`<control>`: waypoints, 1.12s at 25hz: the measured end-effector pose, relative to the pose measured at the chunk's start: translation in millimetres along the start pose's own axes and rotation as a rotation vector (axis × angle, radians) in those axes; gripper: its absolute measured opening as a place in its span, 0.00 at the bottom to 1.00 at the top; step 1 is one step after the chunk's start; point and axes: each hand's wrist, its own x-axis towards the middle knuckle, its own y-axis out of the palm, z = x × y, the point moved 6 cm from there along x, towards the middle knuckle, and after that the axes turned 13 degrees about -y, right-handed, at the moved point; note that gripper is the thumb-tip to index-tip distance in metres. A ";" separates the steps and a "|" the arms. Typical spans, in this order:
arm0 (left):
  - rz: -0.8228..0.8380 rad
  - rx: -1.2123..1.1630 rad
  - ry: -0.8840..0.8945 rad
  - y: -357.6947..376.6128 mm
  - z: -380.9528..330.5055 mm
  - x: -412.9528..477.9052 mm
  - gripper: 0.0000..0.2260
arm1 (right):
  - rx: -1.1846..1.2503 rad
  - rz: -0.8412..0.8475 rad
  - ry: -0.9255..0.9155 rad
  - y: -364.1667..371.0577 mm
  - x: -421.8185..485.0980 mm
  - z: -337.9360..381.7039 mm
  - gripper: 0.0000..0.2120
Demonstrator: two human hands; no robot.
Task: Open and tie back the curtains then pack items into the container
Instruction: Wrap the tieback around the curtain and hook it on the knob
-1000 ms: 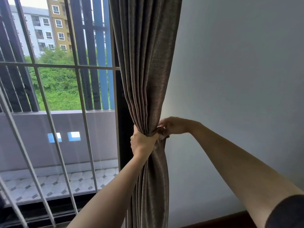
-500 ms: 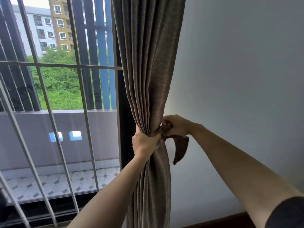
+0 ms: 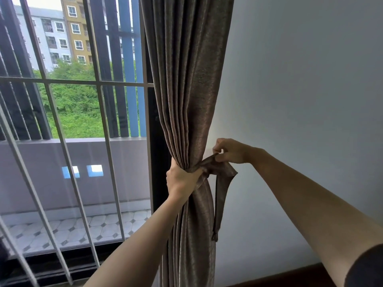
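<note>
A grey-brown curtain (image 3: 186, 83) hangs gathered at the right edge of the window, pinched to a narrow waist. My left hand (image 3: 181, 179) is clenched around that waist from the left. A tie-back strip (image 3: 220, 195) of the same fabric comes out from the waist to the right. My right hand (image 3: 230, 151) pinches the strip near the wall, and the strip's loose end dangles below it. No container is in view.
A window with white bars (image 3: 70, 141) fills the left side, with a dark frame (image 3: 155, 162) beside the curtain. A plain grey wall (image 3: 300, 90) lies to the right, with a dark skirting (image 3: 290, 277) at the bottom.
My right hand has drawn the tie-back strip out from the curtain's waist, to the right and slightly upward. The strip's free end now hangs longer. My left hand has kept its grip.
</note>
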 end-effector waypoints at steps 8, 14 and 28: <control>0.129 -0.083 0.042 0.4 -0.6 -4.3 0.35 | 0.077 -0.425 0.083 8.8 5.5 9.9 0.10; 0.300 -0.138 0.049 -2.5 8.7 -5.0 0.36 | 0.503 -0.364 0.073 46.2 -0.7 13.3 0.06; 0.771 0.108 -0.052 -8.3 1.5 18.8 0.31 | 0.635 -0.214 -0.019 80.1 4.1 36.8 0.46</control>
